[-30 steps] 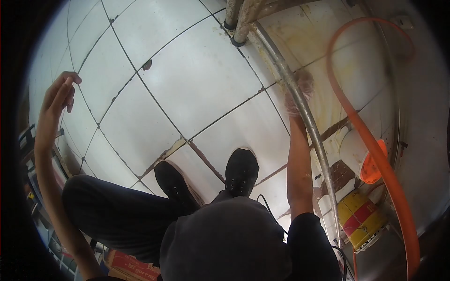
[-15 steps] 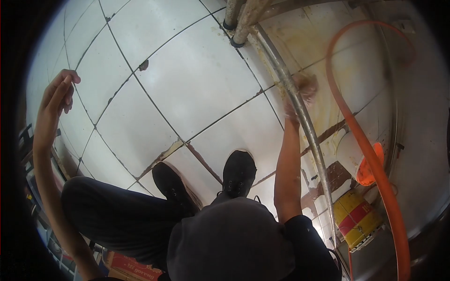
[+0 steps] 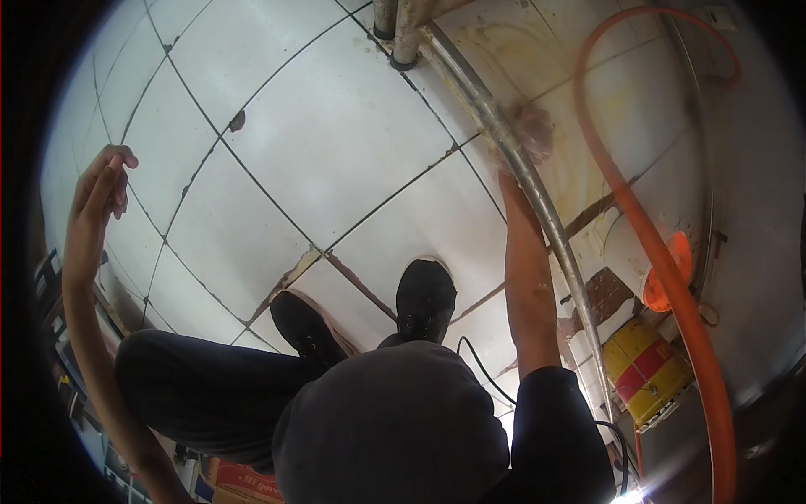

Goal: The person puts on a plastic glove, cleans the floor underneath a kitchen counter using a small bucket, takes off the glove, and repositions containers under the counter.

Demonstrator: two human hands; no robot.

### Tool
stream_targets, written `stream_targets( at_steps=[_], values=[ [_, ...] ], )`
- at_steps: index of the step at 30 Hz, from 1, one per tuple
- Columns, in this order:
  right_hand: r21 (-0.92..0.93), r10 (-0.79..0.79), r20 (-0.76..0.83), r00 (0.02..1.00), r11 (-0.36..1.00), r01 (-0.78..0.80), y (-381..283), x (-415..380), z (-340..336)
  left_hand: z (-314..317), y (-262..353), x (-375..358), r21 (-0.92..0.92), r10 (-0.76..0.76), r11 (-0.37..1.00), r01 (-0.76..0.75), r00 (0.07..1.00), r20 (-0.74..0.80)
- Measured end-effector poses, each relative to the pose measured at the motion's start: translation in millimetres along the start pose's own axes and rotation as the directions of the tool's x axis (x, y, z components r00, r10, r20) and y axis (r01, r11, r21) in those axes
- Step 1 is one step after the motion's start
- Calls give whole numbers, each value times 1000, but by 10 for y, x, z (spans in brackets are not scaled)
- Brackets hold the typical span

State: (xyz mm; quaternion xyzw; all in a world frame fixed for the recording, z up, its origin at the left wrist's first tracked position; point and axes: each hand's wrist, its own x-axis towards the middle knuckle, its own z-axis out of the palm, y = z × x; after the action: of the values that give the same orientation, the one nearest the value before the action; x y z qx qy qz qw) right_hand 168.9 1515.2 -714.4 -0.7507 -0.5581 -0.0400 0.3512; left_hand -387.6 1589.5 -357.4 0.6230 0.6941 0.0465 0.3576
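My left hand (image 3: pixel 102 186) hangs over the tiled floor at the far left, past my bent knee. Its fingers are loosely curled together, and nothing shows in them. My right arm reaches forward, and my right hand (image 3: pixel 531 136) is low behind a curved metal tube (image 3: pixel 537 189), over yellowish stained tiles (image 3: pixel 579 109). Motion smears this hand, and the tube covers part of it. A pinkish, crinkled look surrounds it; whether that is a glove, a cloth or bare fingers I cannot make out.
An orange hose (image 3: pixel 642 227) loops along the right. Near it are a bright orange piece (image 3: pixel 669 273) and a yellow and red bucket-like container (image 3: pixel 649 370). Metal legs (image 3: pixel 405 42) stand at the top. A red box (image 3: pixel 243 483) lies at lower left. Some tiles are broken.
My right hand has shifted slightly left and up in the view, still behind the tube. The whole view has tilted a little. My left hand keeps its curled pose.
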Motion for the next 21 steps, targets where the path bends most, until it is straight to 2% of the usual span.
stream_targets(
  at_steps=[2,4,5,7,8,9,10,11,13,14,15,16,17,19,20,21],
  values=[
    [43,-37,-41,998,998,39,-13,-10,22,-10,-47,8,-27,-5,1000,5,1000,-17],
    [-103,-113,-35,993,989,109,-116,-16,-67,-24,-56,-2,-30,-11,999,11,1000,2],
    [-289,-169,11,985,943,165,-203,-1,-163,-19,-46,-3,-35,-13,999,13,1000,10],
    [-227,-102,30,994,968,106,-69,-66,-143,1,11,-11,-39,-13,999,14,1000,11],
    [29,17,23,1000,999,-18,188,-187,60,1,38,-34,-39,-17,999,17,1000,4],
    [155,80,35,996,984,-85,246,-242,96,14,65,-65,-36,-13,999,12,999,-30],
    [278,143,48,989,949,-151,300,-295,131,33,97,-89,-34,-8,999,6,998,-64],
    [271,152,45,987,949,-159,282,-347,88,41,114,-98,-32,-1,999,-2,995,-96],
    [87,151,107,983,983,-161,257,-332,43,6,104,-107,-41,4,999,-8,997,-75],
    [-96,156,171,973,985,-141,337,-357,94,-16,106,-115,-46,8,999,-11,998,-66],
    [-321,120,188,975,946,-55,342,-356,112,-24,138,-141,-38,10,999,-12,997,-74],
    [-526,84,204,975,850,36,342,-354,127,-17,189,-179,-34,10,999,-13,996,-87],
    [-736,-6,201,980,659,155,242,-375,164,-26,221,-210,-29,11,999,-14,995,-98],
    [-668,-141,141,980,717,199,341,-401,152,-84,160,-231,-41,53,998,-56,995,-82],
    [-347,-158,50,986,923,166,600,-497,178,-103,148,-227,-49,76,996,-80,994,-77],
    [21,52,31,998,998,-52,557,-450,167,-120,180,-233,-63,91,993,-95,993,-74]
  ],
)
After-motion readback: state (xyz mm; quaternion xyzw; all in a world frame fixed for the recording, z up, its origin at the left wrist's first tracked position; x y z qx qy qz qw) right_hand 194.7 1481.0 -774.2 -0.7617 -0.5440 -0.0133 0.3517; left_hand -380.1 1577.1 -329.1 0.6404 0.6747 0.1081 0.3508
